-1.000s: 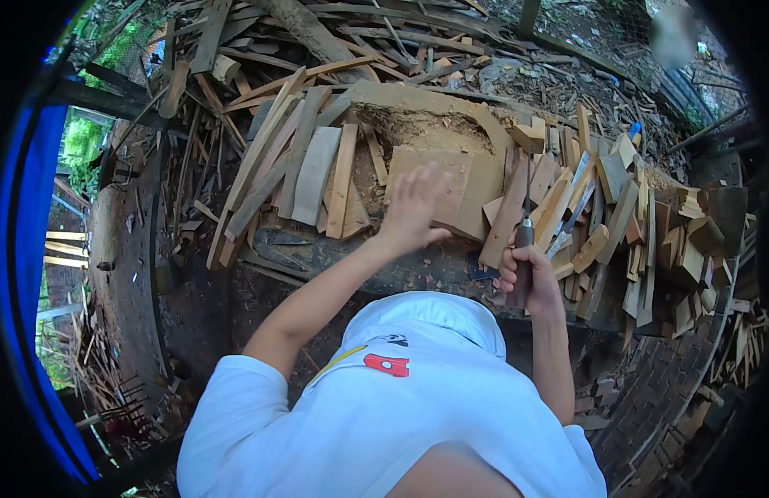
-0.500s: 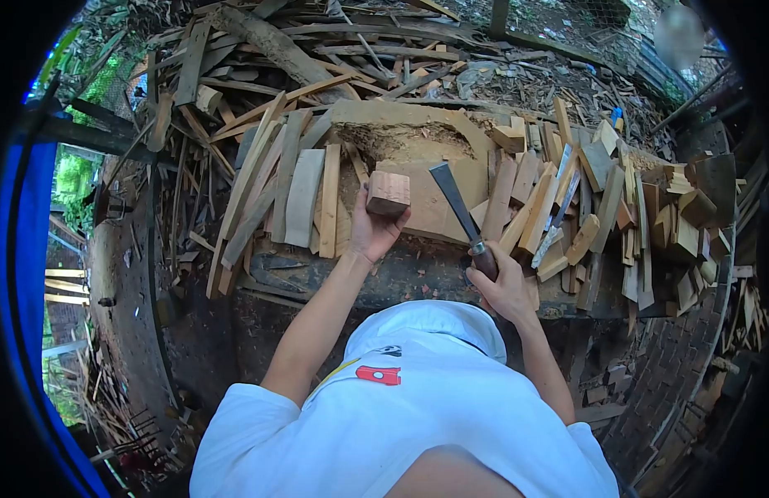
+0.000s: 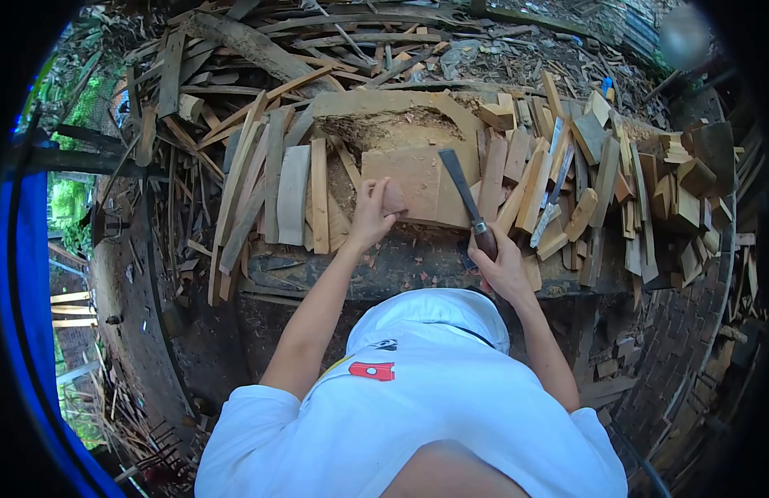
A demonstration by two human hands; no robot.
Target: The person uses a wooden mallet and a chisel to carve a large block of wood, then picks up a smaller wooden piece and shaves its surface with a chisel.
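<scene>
My left hand (image 3: 372, 217) is closed around a small reddish-brown wood block (image 3: 394, 199), its fingers over the near and left sides. The block is over the near edge of a thick wooden work block (image 3: 399, 170) with a flat pale face. My right hand (image 3: 502, 264) grips the dark handle of a chisel (image 3: 462, 189). The chisel's long, flat dark blade points up and away to the left, its broad end overlapping the work block's right part in this view.
Upright wood offcuts (image 3: 295, 195) stand left of the work block, and many more cut pieces (image 3: 579, 216) crowd its right. Behind lies a heap of long scrap boards (image 3: 260, 50). A dark bench edge (image 3: 384, 266) with shavings runs in front. A blue tarp (image 3: 26, 290) hangs at far left.
My left hand has turned the wood block and brought it against the work block's face, so less of it shows. The chisel stays in my right hand, its blade a little more upright.
</scene>
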